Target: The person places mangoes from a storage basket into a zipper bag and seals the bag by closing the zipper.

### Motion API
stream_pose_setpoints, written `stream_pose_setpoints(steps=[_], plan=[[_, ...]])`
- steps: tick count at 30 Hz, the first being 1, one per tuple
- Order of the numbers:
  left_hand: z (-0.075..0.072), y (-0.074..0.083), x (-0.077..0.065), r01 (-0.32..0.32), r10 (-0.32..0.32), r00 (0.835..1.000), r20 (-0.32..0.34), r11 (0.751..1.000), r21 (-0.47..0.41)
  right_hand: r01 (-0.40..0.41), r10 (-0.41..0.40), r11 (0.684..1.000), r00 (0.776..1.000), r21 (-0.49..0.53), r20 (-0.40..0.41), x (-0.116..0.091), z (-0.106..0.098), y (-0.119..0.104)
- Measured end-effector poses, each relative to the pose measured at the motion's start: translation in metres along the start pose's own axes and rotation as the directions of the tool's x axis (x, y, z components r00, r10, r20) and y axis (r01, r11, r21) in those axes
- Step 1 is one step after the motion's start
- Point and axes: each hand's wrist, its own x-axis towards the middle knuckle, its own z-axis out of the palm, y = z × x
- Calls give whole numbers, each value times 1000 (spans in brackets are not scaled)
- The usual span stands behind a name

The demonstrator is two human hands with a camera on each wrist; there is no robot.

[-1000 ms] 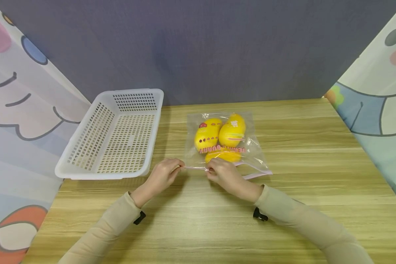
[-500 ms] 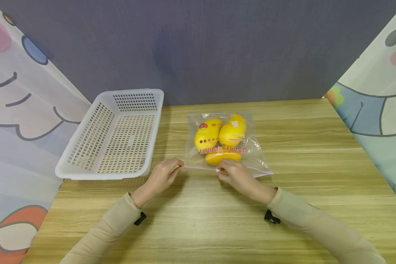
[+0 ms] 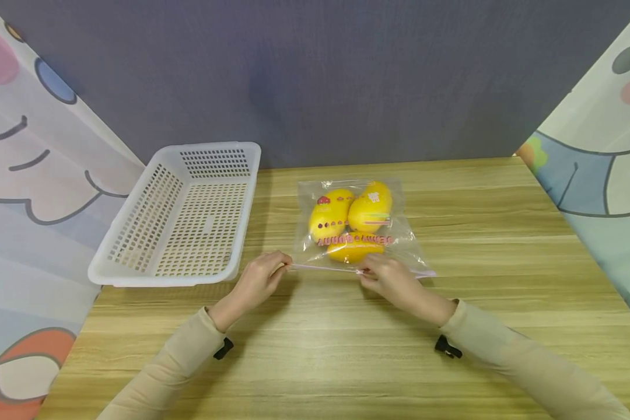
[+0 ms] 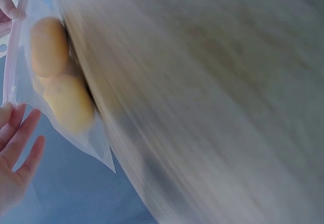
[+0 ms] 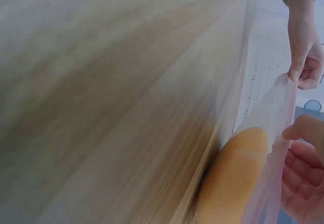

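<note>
A clear zip bag with pink printing lies on the table, its zip edge toward the person. Inside are three yellow mangoes, two side by side at the back and one lying across in front. My left hand pinches the left end of the zip edge. My right hand pinches the zip right of its middle, at the slider, thumb against curled forefinger in the right wrist view. Left of it the pink zip strip runs straight between the hands; a short stretch shows beyond the right hand.
A white perforated plastic basket stands on the left part of the wooden table. A dark grey panel rises behind the table's back edge. Cartoon-printed cloths hang at both sides.
My right hand has slid rightward along the zip edge, and the gaping stretch at the right has drawn together. My left hand stays at the left corner. The mangoes and basket keep their places.
</note>
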Motion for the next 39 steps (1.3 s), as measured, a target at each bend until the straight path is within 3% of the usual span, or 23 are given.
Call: stream_pose_setpoints(steps=[39], plan=[[-6,-4,-9,40,-40,999,-24,999,3,-8,7,991,1000,-137,-8,-46,-51,37]])
